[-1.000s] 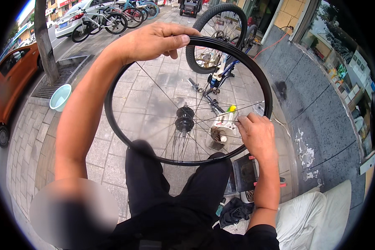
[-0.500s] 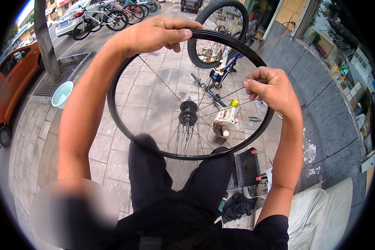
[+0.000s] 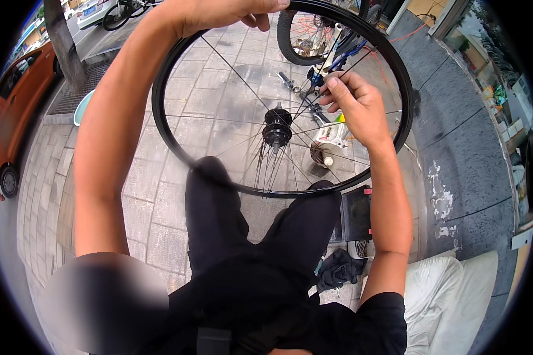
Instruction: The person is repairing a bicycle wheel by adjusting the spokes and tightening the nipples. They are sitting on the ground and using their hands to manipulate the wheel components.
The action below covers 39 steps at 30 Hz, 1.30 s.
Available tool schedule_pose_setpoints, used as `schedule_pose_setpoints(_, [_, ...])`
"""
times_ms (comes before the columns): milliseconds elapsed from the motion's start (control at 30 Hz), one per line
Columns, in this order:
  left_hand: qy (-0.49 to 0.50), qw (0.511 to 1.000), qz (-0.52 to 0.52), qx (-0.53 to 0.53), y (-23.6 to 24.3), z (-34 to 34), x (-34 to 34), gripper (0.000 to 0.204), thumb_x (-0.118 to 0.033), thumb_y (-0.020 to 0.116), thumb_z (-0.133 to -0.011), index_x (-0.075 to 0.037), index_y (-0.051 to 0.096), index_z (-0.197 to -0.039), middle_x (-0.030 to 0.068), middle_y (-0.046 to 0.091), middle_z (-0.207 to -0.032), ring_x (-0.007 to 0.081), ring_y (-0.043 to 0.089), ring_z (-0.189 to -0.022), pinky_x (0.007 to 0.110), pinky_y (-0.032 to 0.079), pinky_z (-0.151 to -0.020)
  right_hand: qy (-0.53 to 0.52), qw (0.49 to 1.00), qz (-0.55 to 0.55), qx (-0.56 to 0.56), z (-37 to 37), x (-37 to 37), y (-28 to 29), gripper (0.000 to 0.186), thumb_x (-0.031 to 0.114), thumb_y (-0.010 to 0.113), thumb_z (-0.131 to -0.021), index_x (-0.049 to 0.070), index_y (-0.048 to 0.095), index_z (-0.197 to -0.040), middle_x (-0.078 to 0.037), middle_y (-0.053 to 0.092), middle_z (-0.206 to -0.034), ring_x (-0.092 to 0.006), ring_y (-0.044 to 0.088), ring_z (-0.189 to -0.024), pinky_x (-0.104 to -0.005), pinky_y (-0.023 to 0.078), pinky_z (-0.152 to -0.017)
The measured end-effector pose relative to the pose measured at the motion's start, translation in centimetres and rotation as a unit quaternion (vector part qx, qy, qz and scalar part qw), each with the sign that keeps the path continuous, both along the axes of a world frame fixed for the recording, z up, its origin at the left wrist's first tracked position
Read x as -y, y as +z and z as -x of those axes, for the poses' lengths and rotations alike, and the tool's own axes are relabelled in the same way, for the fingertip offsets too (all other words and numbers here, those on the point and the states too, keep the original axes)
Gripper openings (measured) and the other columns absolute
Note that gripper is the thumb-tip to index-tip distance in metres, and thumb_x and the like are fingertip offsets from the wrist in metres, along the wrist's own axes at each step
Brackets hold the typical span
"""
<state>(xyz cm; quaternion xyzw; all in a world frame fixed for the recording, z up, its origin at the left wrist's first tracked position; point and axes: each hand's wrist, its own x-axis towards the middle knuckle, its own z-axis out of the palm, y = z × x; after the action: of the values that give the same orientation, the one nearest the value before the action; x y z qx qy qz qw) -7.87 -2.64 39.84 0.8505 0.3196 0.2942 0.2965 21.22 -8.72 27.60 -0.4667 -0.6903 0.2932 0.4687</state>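
A black wheel rim (image 3: 406,112) lies across my raised knees, tilted, with a black hub (image 3: 277,127) at its middle and many thin spokes, several hanging loosely bunched below the hub. My left hand (image 3: 237,13) grips the top of the rim, fingers curled over it and partly cut off by the upper edge. Inside the rim, above and right of the hub, my right hand (image 3: 352,100) pinches a spoke (image 3: 361,58) with thumb and fingers.
Beyond the wheel are a partly dismantled bike (image 3: 290,47), a white machine or container (image 3: 331,142) and small tools. Right are a grey wall (image 3: 468,189), a black case (image 3: 356,219), dark cloth (image 3: 340,269) and pale padding (image 3: 450,302). Left are a tree (image 3: 65,53), basin (image 3: 84,106) and orange car (image 3: 9,130).
My right hand has moved up and inward from the rim's right side toward the hub, along the spokes. My left hand and the rim appear higher in the picture.
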Motion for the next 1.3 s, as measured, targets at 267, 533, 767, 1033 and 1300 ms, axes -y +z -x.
schedule_pose_setpoints(267, [0.008,0.999,0.033,0.026,-0.2,-0.3,0.2,0.041,-0.023,0.056,-0.110,-0.010,0.059,-0.149,0.0005,0.068,-0.105,0.0099,0.064,-0.088,0.029,0.055,-0.084,0.015,0.999,-0.025,-0.014,1.6,-0.3,-2.3,0.026,0.021,0.060,-0.108,-0.003,0.069,-0.112,-0.004,0.072,-0.094,-0.0119,0.071,-0.086,-0.0278,0.057,-0.076])
schedule_pose_setpoints(533, [-0.024,0.999,0.024,0.034,-0.5,0.0,-0.7,0.042,-0.022,0.056,-0.111,-0.010,0.057,-0.151,0.0014,0.067,-0.118,0.0108,0.064,-0.092,0.030,0.056,-0.087,0.034,0.999,0.013,-0.015,1.4,-0.9,-4.1,0.030,0.023,0.059,-0.108,-0.005,0.068,-0.116,-0.006,0.072,-0.093,-0.0127,0.072,-0.083,-0.0275,0.058,-0.076])
schedule_pose_setpoints(767, [-0.027,0.999,0.000,0.040,-0.7,0.1,-0.9,0.043,-0.024,0.057,-0.110,-0.009,0.058,-0.150,0.0011,0.068,-0.116,0.0106,0.064,-0.091,0.030,0.056,-0.087,-0.045,0.998,-0.017,-0.040,2.0,0.8,-4.6,0.028,0.018,0.059,-0.109,-0.006,0.067,-0.119,-0.009,0.073,-0.094,-0.0132,0.072,-0.083,-0.0278,0.058,-0.074])
schedule_pose_setpoints(1033, [0.019,0.999,0.022,0.025,-0.4,-0.4,-0.7,0.041,-0.025,0.057,-0.110,-0.009,0.059,-0.148,0.0016,0.069,-0.108,0.0106,0.064,-0.087,0.030,0.056,-0.086,-0.049,0.994,-0.046,-0.088,2.1,1.7,-3.6,0.029,0.018,0.059,-0.109,-0.007,0.066,-0.119,-0.006,0.070,-0.089,-0.0103,0.068,-0.076,-0.0260,0.057,-0.070])
schedule_pose_setpoints(1300, [-0.004,1.000,-0.006,0.029,-0.1,-0.3,0.6,0.039,-0.026,0.057,-0.110,-0.010,0.062,-0.145,0.0008,0.070,-0.108,0.0111,0.064,-0.085,0.031,0.056,-0.084,-0.043,0.993,-0.002,-0.113,1.7,3.2,-4.0,0.030,0.019,0.058,-0.109,-0.008,0.065,-0.121,-0.009,0.070,-0.089,-0.0125,0.069,-0.075,-0.0272,0.058,-0.069])
